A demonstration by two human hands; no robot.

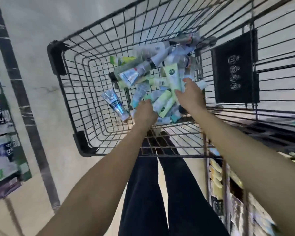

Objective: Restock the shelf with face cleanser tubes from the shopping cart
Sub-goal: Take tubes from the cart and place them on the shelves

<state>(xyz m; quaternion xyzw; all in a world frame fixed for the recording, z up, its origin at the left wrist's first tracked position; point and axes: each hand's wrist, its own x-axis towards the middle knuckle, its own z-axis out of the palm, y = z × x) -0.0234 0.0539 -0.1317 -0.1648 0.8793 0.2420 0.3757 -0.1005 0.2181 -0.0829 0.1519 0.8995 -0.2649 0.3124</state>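
The floor (41,79) is pale stone-look tile crossed by a dark marbled band (19,79). Blurred product packs (3,150) line the left edge of the view. A stocked shelf (228,193) stands at the lower right, just beside the cart; its contents are too blurred to identify.

One black wire shopping cart (85,86) occupies the centre, seen from above. One dark panel with four white icons (235,68) hangs on its right side.

The face cleanser tubes (160,79) lie in one loose, overlapping pile in the right half of the cart basket. An exact count cannot be given. One blue and silver tube (115,103) lies slightly apart at the left of the pile.

Two bare arms reach into the basket. The left hand (145,113) is at the near edge of the pile; whether its fingers pinch anything cannot be told. The right hand (191,96) grips a pale green tube (174,77) by its lower end, thumb and fingers on opposite sides.

Two legs in dark trousers (160,193) stand below the cart.
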